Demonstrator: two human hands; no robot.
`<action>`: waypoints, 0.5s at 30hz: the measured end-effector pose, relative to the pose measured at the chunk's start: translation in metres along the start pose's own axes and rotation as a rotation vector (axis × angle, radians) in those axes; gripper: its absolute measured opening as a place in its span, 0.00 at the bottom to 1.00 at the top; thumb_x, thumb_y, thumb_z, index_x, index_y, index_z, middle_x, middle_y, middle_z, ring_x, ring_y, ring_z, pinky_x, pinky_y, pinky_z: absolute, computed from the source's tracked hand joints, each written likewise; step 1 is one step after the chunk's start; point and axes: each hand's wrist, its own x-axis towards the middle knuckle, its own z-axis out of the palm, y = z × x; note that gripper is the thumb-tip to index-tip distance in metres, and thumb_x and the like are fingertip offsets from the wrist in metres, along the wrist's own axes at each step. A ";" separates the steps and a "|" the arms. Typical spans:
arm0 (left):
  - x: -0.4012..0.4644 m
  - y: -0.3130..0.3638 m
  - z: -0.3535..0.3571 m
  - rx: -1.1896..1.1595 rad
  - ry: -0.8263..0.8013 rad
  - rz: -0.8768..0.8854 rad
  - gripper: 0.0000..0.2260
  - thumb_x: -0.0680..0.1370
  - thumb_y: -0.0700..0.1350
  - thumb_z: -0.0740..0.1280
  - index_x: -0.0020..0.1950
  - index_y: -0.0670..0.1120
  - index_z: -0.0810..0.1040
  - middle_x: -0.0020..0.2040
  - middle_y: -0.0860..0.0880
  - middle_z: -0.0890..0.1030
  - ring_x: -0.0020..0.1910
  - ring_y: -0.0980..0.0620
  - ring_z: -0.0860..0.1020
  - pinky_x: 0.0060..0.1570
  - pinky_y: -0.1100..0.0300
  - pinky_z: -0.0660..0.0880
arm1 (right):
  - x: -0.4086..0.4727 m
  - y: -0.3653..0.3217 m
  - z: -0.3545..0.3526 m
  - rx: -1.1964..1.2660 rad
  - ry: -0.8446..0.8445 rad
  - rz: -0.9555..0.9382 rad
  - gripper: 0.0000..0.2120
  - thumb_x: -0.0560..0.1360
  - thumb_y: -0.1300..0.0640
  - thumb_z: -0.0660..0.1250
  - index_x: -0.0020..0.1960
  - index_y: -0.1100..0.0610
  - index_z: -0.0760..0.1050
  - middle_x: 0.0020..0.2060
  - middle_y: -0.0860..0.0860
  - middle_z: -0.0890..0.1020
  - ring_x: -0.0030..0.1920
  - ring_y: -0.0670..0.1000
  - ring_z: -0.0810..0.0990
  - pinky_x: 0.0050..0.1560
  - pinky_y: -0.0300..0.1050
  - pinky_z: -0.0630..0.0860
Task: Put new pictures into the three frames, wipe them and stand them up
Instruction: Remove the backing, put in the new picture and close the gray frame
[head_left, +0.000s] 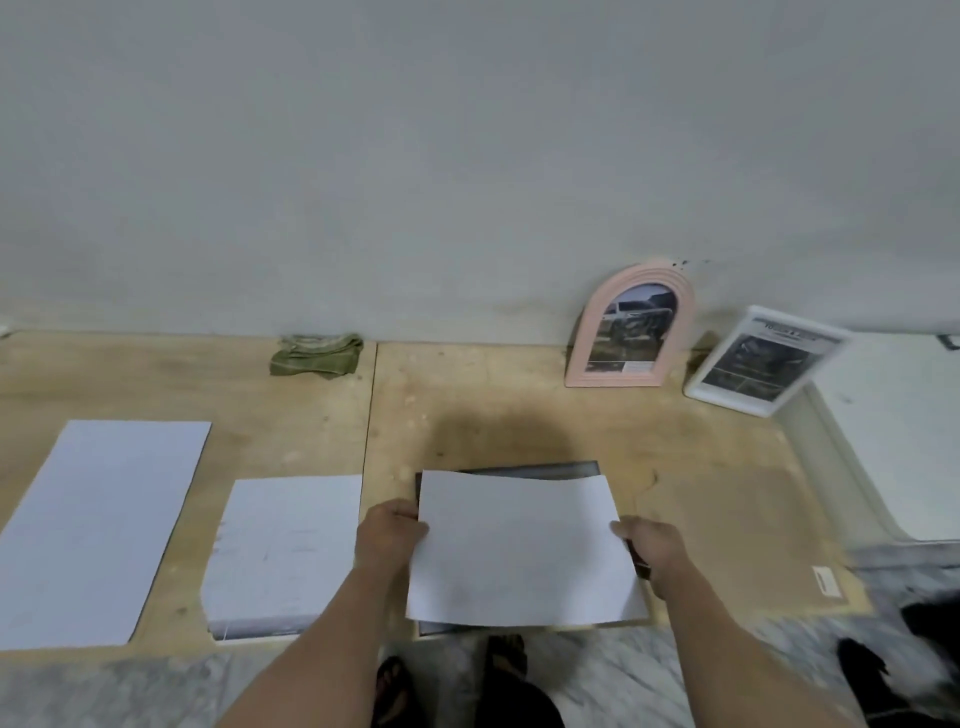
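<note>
While both hands hold the white sheet (519, 551) by its side edges at lower centre of the frame, the step in hand appears to be seating it on the dark frame (530, 470) that lies flat beneath it on the plywood tabletop (519, 410). The left hand (389, 535) pinches the sheet's left edge, thumb on top; the right hand (654, 556) pinches the right edge and appears also to touch the dark frame's side. Only the frame's far edge and slivers at its near and right sides show past the paper. To do this step well, align the sheet's far edge with the frame's far edge first, keep the paper taut so that the visible bow flattens, then lower the near edge without sliding. Release one hand only after the corners sit square. Two frames already stand against the wall at right of centre: an arched pink frame (631, 327) and, just beside it, a white rectangular frame (763, 361), each showing a picture. A folded green cloth (317, 353) lies at the wall, left of centre, within reach for wiping. Two white sheets lie at lower left: a larger sheet (98, 530) and a smaller stack (283, 551).
</note>
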 end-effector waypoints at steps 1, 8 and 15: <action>0.001 -0.001 0.002 -0.010 0.007 -0.001 0.11 0.61 0.45 0.68 0.41 0.50 0.84 0.43 0.51 0.85 0.46 0.47 0.83 0.52 0.48 0.81 | 0.003 0.001 0.001 -0.005 0.011 -0.006 0.08 0.72 0.68 0.69 0.34 0.65 0.76 0.35 0.61 0.79 0.36 0.57 0.76 0.39 0.48 0.70; -0.007 0.002 0.022 0.053 0.108 -0.004 0.05 0.68 0.38 0.70 0.35 0.47 0.80 0.38 0.49 0.83 0.44 0.44 0.81 0.44 0.57 0.75 | 0.046 0.002 0.001 -0.096 0.061 -0.054 0.10 0.67 0.64 0.69 0.28 0.60 0.72 0.33 0.61 0.78 0.36 0.56 0.75 0.39 0.49 0.71; -0.021 0.002 0.036 0.101 0.204 -0.038 0.13 0.70 0.37 0.68 0.27 0.49 0.73 0.32 0.50 0.77 0.38 0.46 0.74 0.38 0.59 0.66 | 0.064 -0.016 0.001 -0.177 -0.003 -0.019 0.17 0.69 0.66 0.68 0.29 0.58 0.62 0.29 0.58 0.69 0.34 0.55 0.70 0.36 0.48 0.64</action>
